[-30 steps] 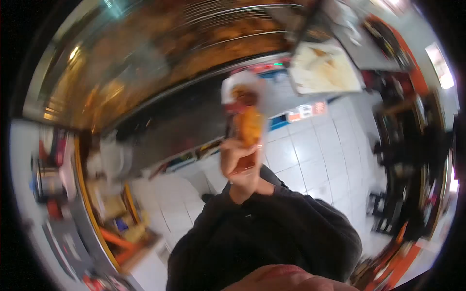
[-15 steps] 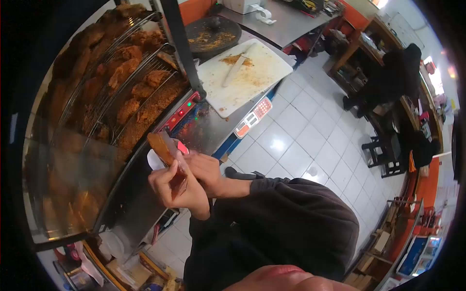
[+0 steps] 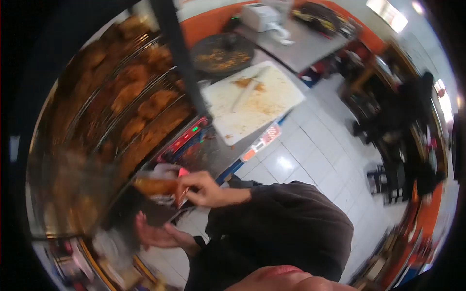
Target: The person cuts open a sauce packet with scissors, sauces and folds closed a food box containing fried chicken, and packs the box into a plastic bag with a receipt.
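Observation:
My right hand (image 3: 206,188) is closed on the near end of a wrapped golden-brown piece of food (image 3: 154,185), apparently in a bag with pinkish-red edges. The piece lies sideways in front of the glass cabinet, and motion smears its wrapper. Below it my left hand (image 3: 162,234) is open, palm up with fingers spread, apart from the food. Pieces of breaded fried food (image 3: 158,102) lie on wire racks in the cabinet (image 3: 194,97) beside my hands.
A crumb-strewn cutting board (image 3: 272,104) with a knife (image 3: 245,94) lies on the counter. Behind it stand a dark round pan (image 3: 223,53) and a white printer (image 3: 259,17). Someone in dark clothes (image 3: 407,104) stands across the tiled floor, near a black stool (image 3: 386,182).
My left hand has let go of the wrapped food and dropped lower, opening. The food has turned from upright to sideways in my right hand. The view has shifted slightly.

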Demonstrator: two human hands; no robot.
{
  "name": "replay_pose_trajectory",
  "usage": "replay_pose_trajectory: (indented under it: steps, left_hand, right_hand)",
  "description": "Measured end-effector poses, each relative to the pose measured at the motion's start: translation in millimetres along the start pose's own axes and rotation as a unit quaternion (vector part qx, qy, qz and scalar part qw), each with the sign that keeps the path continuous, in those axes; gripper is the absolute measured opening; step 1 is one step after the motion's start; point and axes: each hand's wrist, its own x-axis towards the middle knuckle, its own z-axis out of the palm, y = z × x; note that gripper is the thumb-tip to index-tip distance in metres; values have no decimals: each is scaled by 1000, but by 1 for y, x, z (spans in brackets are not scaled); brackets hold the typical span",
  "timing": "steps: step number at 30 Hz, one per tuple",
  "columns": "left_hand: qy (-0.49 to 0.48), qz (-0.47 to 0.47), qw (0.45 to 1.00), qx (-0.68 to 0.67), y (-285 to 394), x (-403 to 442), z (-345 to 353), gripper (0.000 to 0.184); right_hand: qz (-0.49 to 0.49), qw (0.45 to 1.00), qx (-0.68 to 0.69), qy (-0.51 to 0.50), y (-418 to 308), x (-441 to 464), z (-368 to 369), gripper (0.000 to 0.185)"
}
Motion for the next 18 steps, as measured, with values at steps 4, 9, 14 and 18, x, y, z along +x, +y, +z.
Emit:
replay_pose_trajectory:
  steps: [4, 9, 14, 18]
  left_hand:
    - [-25, -232, 955, -184, -34, -1, 8, 70]
    - [-227, -328, 890, -220, -50, -33, 2, 89]
    - [-286, -384, 861, -170, -5, -5, 5, 76]
    - [-192, -433, 832, -288, -7, -29, 41, 72]
  right_hand:
    - [40, 986, 142, -75, 20, 12, -26, 5]
    - [146, 982, 43, -111, 39, 16, -45, 9]
    - [368, 918, 85, -124, 83, -12, -89, 54]
    - [325, 925, 26, -194, 100, -3, -108, 62]
